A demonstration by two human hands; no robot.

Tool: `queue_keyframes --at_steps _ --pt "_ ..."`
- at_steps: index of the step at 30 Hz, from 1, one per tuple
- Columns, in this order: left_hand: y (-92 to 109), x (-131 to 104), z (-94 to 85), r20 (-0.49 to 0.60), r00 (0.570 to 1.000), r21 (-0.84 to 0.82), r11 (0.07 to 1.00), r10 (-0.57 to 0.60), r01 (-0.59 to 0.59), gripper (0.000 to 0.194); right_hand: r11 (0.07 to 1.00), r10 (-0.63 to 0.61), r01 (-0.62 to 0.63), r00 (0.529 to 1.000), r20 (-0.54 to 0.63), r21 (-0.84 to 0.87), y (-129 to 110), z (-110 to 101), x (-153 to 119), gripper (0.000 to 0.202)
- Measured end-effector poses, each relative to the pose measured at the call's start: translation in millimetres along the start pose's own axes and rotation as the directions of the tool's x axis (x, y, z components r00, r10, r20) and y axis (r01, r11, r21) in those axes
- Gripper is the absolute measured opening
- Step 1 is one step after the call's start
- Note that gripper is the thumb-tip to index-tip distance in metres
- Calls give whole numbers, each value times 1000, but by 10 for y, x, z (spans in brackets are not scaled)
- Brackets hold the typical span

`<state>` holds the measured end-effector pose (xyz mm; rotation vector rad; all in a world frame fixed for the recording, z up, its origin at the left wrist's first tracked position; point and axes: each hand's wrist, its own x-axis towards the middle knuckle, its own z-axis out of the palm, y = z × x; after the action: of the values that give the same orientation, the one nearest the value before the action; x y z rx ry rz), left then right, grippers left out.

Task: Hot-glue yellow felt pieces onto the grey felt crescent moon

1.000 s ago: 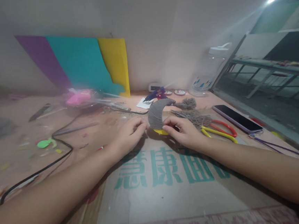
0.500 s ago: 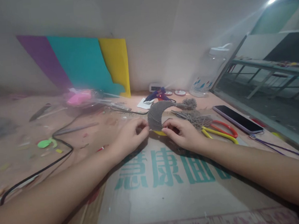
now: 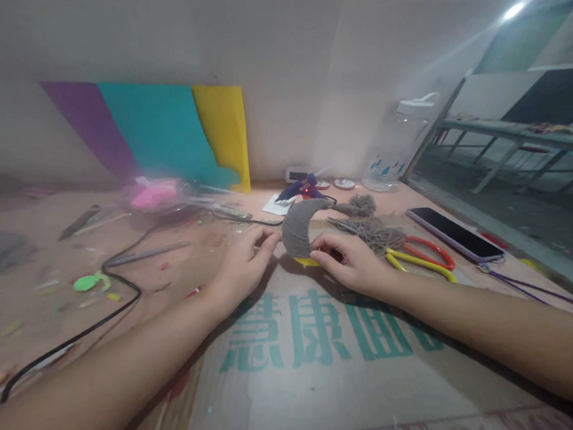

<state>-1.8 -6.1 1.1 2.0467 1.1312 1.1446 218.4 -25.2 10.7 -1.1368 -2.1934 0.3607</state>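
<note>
A flat crescent is wrapped in grey yarn, with bare yellow showing at its lower end. My right hand pinches the crescent's lower inner edge between thumb and fingers. Just off its left edge is my left hand, thumb and forefinger drawn together; whatever lies between them is too small to make out. From the crescent's upper tip, grey yarn runs to a small bunch. A looser heap of grey yarn lies behind my right hand, beside scissors with red and yellow handles.
Behind the crescent stands a dark blue glue gun, its black cord crossing the table's left side. A phone and clear bottle are at right. Coloured sheets lean on the wall near a pink bagged item.
My left fingertips have drawn slightly left, away from the crescent's edge. My right hand keeps its pinch on the crescent. The whole view has shifted a little.
</note>
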Motion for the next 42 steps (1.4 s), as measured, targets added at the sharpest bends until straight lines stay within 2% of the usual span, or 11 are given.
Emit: queue_keyframes --at_steps 8,14,18,22,26,30,33,37,42 --pt "43 2 -8 16 1000 26 1000 -3 3 19 999 -43 43 999 3 11 15 12 -9 15" --pt "23 4 3 18 1000 63 998 15 -16 23 999 -36 36 999 20 13 15 11 -14 15" --pt "-19 4 -5 -79 996 63 997 -35 40 22 999 -32 32 999 18 7 10 10 -5 15" --pt "-67 17 -22 -151 985 -21 996 -88 86 30 999 -43 43 999 6 1 11 10 3 16" --pt "-77 32 -15 -61 992 -54 993 -109 106 33 999 -31 31 1000 -6 8 13 12 0 17" --pt "-41 25 4 76 995 -150 986 -65 76 28 1000 -14 14 1000 1 27 18 12 -2 17" --pt "-9 12 5 147 987 -125 989 -65 84 30 999 -33 32 999 20 42 24 5 1 17" --pt "-28 17 0 158 984 -112 989 -78 96 33 993 -71 67 997 39 92 33 -9 8 25" --pt "-118 46 8 146 985 -190 975 -89 116 34 992 -47 49 999 -21 114 46 -22 27 25"
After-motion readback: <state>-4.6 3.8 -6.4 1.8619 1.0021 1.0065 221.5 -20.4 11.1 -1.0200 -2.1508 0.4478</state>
